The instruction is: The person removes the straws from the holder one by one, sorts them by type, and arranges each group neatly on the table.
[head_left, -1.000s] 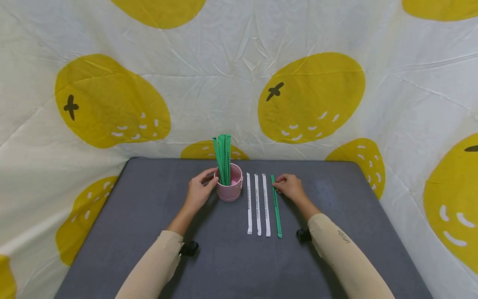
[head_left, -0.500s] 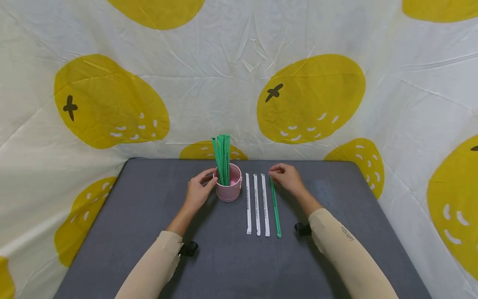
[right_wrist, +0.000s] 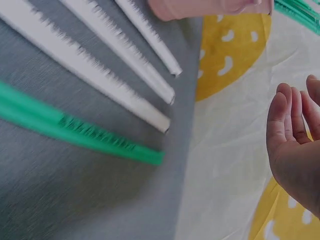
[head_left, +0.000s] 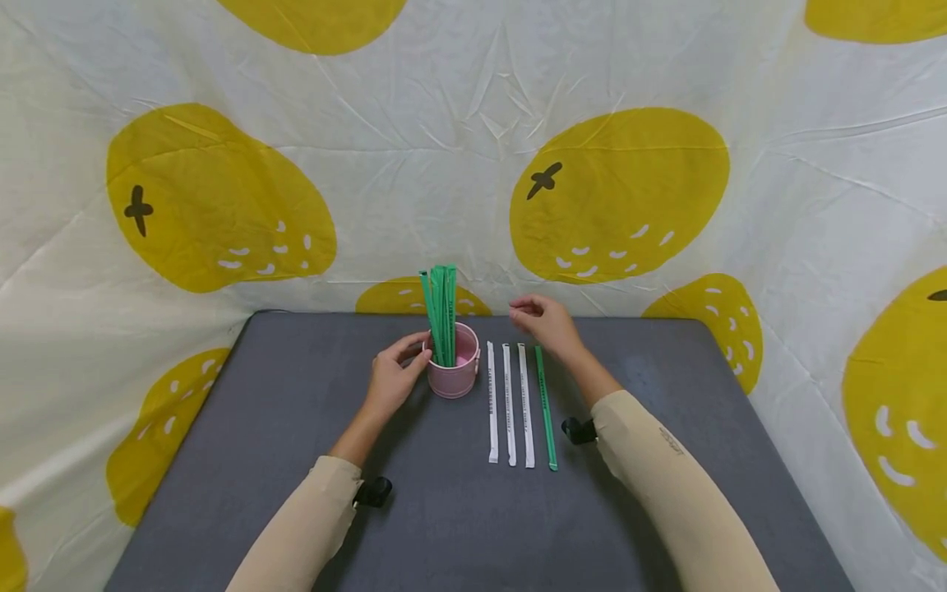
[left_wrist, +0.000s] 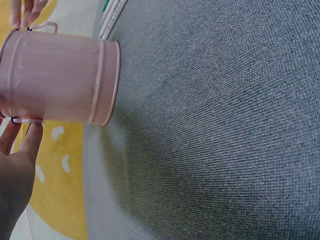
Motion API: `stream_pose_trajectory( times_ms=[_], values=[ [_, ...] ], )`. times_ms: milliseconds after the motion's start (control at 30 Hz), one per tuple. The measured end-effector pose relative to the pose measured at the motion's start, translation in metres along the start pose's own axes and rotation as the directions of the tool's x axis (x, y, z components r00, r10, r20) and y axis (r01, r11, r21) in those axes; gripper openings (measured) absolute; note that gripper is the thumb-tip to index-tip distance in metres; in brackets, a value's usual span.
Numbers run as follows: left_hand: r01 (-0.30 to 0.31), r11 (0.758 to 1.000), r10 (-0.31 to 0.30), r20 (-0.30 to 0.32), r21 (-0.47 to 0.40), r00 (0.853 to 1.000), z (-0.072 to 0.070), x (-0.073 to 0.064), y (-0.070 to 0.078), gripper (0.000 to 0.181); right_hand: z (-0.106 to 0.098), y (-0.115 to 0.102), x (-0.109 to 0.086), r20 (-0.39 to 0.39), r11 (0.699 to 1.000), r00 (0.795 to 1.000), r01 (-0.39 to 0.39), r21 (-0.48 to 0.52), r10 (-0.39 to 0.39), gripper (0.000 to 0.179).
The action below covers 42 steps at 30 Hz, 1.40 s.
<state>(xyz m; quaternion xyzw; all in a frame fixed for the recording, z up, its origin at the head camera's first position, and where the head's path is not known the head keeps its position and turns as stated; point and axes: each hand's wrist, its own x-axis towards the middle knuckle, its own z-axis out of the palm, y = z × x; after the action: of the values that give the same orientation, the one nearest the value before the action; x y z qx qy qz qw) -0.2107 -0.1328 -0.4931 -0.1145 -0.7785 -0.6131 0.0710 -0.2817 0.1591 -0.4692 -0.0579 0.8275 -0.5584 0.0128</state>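
A small pink bucket [head_left: 453,381] stands on the table with a bunch of green-wrapped straws [head_left: 441,316] upright in it. My left hand [head_left: 392,374] holds the bucket's left side; in the left wrist view its fingertips [left_wrist: 34,135] are at the side handle. To the right of the bucket, several white-wrapped straws [head_left: 509,407] lie side by side, with one green-wrapped straw [head_left: 546,409] at the right end of the row. My right hand [head_left: 547,325] is raised beyond the far ends of the row, fingers loosely bent, with nothing in them.
The dark grey table [head_left: 444,518] reaches back to a white cloth [head_left: 422,197] printed with yellow fruit shapes, hanging close behind its far edge.
My right hand has come away from the green-wrapped straw on the table and moved up and left toward the bucket. The left hand, bucket and row of straws stay put.
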Motion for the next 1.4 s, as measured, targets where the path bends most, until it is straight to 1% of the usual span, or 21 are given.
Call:
stream_pose_trajectory(
  times_ms=[133, 167, 233, 467, 633, 867, 1000, 1267, 1400],
  values=[
    [-0.009, 1.0, 0.009, 0.012, 0.014, 1.0, -0.002, 0.001, -0.003, 0.039, 0.011, -0.011, 0.008, 0.008, 0.999, 0.999, 0.039, 0.024, -0.039, 0.031],
    [-0.011, 1.0, 0.011, 0.013, 0.011, 1.0, -0.002, 0.001, -0.004, 0.039, 0.015, -0.009, 0.012, 0.003, 0.998, 0.998, 0.056, 0.023, -0.056, 0.031],
    [-0.018, 1.0, 0.018, 0.016, 0.016, 1.0, -0.003, 0.002, -0.006, 0.039, 0.021, -0.013, 0.015, 0.007, 0.997, 0.998, 0.07, 0.03, -0.07, 0.032],
    [-0.032, 0.999, 0.032, 0.007, -0.006, 0.999, -0.002, 0.001, -0.01, 0.038, 0.044, -0.027, 0.028, 0.02, 0.996, 0.996, 0.085, 0.003, -0.085, 0.035],
    [-0.032, 0.999, 0.032, -0.001, -0.003, 0.999, -0.001, 0.001, -0.009, 0.037, 0.056, -0.036, 0.034, 0.043, 0.997, 0.996, 0.08, 0.025, -0.081, 0.035],
    [-0.028, 0.999, 0.028, -0.008, -0.024, 1.0, -0.001, 0.002, -0.009, 0.037, 0.068, -0.045, 0.042, 0.052, 0.995, 0.994, 0.097, 0.015, -0.097, 0.032],
    [-0.03, 0.999, 0.03, -0.001, -0.017, 1.0, -0.001, 0.002, -0.008, 0.037, 0.073, -0.047, 0.044, 0.05, 0.996, 0.995, 0.086, -0.004, -0.086, 0.034],
    [-0.011, 1.0, 0.011, -0.003, -0.013, 1.0, -0.001, 0.002, -0.009, 0.037, 0.081, -0.047, 0.046, 0.063, 0.995, 0.995, 0.073, 0.073, -0.078, 0.032],
    [-0.011, 1.0, 0.011, -0.006, -0.011, 1.0, 0.0, 0.001, -0.009, 0.037, 0.084, -0.047, 0.046, 0.051, 0.994, 0.995, 0.079, 0.072, -0.083, 0.028]
  ],
)
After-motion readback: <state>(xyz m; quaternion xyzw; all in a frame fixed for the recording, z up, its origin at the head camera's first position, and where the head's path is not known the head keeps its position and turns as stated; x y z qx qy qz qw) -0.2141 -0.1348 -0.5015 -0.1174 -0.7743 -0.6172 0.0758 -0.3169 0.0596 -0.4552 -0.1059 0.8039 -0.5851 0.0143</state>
